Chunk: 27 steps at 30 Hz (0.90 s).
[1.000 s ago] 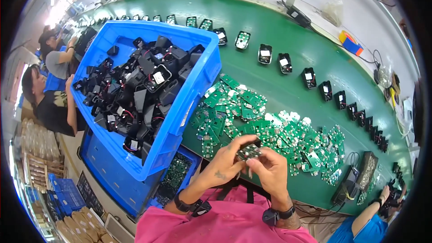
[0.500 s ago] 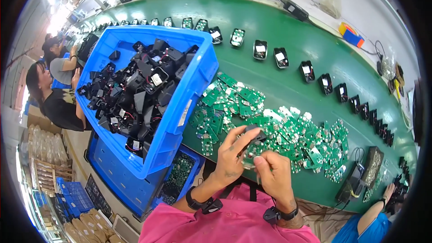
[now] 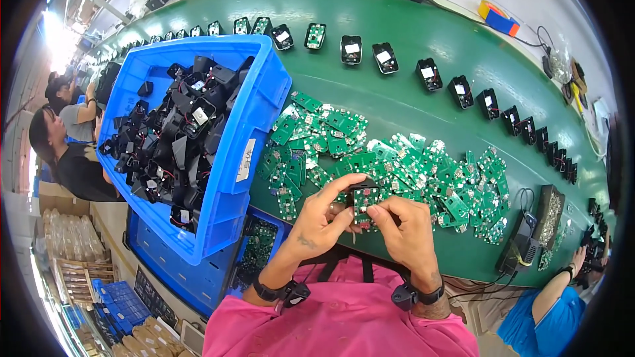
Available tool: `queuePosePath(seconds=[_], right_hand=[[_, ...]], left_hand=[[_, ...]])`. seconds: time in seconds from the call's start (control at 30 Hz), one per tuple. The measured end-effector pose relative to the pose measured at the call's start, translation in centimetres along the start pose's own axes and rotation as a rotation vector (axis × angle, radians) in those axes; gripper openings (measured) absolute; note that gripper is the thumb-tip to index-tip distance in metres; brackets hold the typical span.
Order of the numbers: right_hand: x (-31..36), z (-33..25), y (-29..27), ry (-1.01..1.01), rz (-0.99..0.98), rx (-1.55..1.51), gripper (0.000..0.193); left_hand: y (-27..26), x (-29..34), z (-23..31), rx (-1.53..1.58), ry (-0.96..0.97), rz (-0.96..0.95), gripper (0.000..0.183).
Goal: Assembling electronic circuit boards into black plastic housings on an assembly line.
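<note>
My left hand (image 3: pixel 313 225) is closed around a small black plastic housing (image 3: pixel 353 192). A green circuit board (image 3: pixel 365 203) lies over or in the housing's opening; whether it is fully seated I cannot tell. The thumb and fingers of my right hand (image 3: pixel 406 230) pinch the board's right edge. Just beyond both hands, a loose pile of green circuit boards (image 3: pixel 423 172) spreads over the green table (image 3: pixel 397 102).
A blue bin (image 3: pixel 272 79) full of black housings with wires stands at left. Along the far side runs a curved row of black housings (image 3: pixel 351 49), some holding boards. Another blue bin (image 3: pixel 281 233) sits below. A black adapter (image 3: pixel 522 251) lies at right. Other people work at both sides.
The board and housing, held separately tilted before, are now brought together, with the board facing up at the housing's opening. My view has shifted slightly.
</note>
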State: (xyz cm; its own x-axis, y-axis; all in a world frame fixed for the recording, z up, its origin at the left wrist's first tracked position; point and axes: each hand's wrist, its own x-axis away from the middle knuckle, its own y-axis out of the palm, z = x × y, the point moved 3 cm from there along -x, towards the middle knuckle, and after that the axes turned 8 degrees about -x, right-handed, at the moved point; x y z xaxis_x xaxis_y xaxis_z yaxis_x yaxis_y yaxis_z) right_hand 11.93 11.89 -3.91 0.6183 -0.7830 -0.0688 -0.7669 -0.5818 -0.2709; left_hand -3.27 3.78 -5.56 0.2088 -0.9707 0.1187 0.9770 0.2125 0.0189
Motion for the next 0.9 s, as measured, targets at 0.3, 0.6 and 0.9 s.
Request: queuePosePath(seconds=[0.3,0.6,0.9], right_hand=[[-0.1,0.9,0.3,0.182,0.114,-0.181,0.023],[-0.3,1.1,0.7,0.08,0.01,0.01,0.045],[-0.7,2.2,0.8,0.064,0.133,-0.002,0.038]], left_hand=[[0.4,-0.6,-0.4,0.023,-0.144,-0.045,0.042],[1.6,-1.7,0.1,0.09,-0.149,-0.081,0.04],[2.2,-2.6,0.0,-0.155,-0.066,-0.012,0.04]])
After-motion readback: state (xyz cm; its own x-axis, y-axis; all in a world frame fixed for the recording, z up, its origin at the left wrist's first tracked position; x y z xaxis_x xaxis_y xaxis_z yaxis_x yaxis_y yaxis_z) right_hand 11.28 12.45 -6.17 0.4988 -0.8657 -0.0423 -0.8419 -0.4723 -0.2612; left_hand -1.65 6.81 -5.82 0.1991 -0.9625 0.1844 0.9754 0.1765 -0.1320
